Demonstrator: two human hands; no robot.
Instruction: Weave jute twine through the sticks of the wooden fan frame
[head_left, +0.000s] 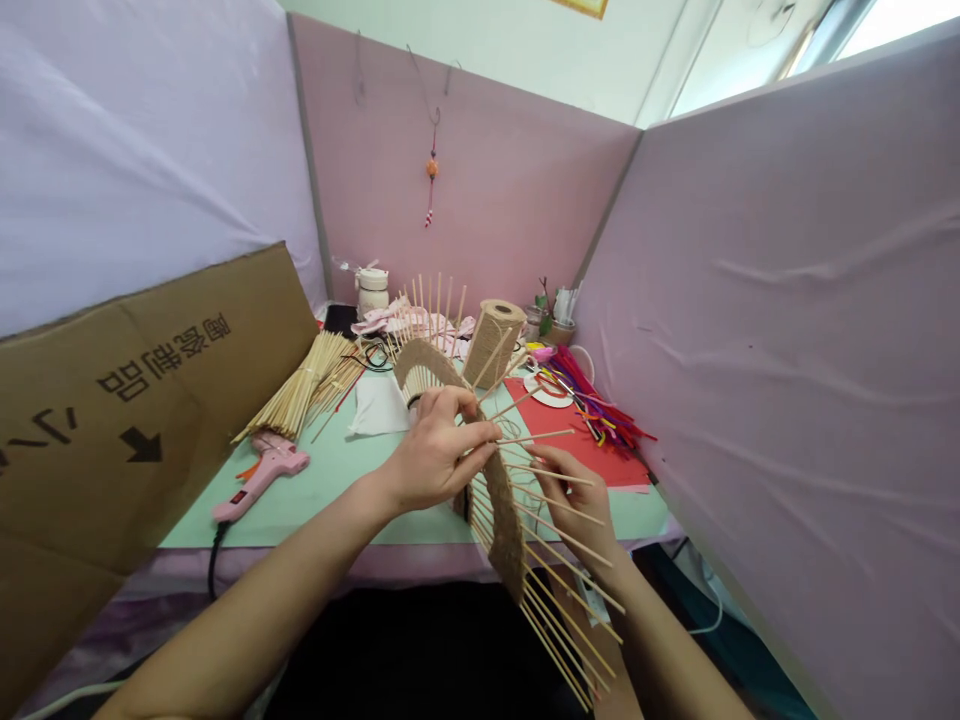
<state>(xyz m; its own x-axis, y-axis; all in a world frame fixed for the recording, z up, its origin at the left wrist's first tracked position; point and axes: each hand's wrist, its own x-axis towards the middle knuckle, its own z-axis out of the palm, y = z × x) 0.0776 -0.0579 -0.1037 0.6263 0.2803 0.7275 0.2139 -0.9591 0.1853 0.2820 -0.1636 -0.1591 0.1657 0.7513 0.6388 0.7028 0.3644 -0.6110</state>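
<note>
A half-woven basket of thin wooden sticks and a brown twine band is tilted on its side over the table's front edge. Its bare sticks fan out to the right and toward me. My left hand is closed on the upper part of the woven band, thumb and fingers pressed together around it. Among the sticks to the right, my right hand has its fingers pinched together. Thin twine seems to run at those fingertips, but it is too fine to tell surely. A large roll of brown twine stands behind the basket.
On the left lie a bundle of wooden sticks, a pink glue gun and a large cardboard sheet. Coloured pipe cleaners rest on red paper at right. A white bottle stands behind. Partitions enclose three sides.
</note>
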